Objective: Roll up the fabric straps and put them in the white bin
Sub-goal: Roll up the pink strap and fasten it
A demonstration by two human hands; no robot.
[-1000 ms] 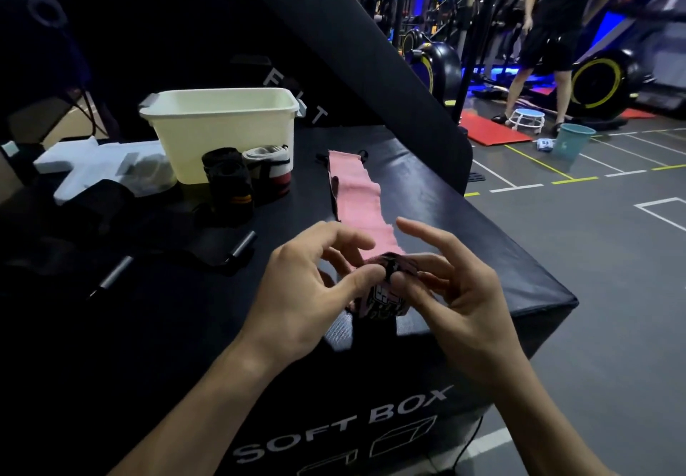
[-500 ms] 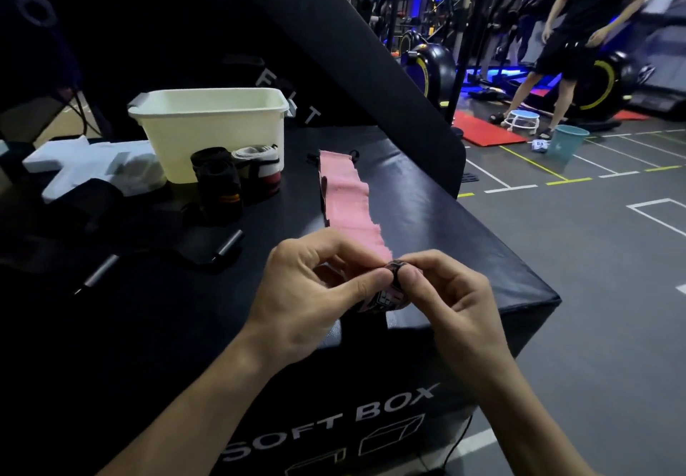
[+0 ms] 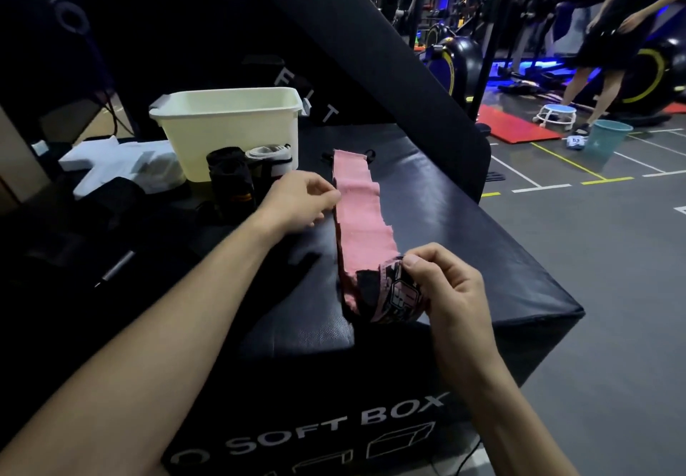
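Head view: my right hand pinches the pink wrist wrap's printed end on the soft box, left hand pinching its edge; I should keep tension for tight rolling.

Woven cloth strap — matt vinyl box

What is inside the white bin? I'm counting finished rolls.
Only the bare inner far wall of the white bin shows; its front wall hides the bottom. Two rolled straps stand outside it.
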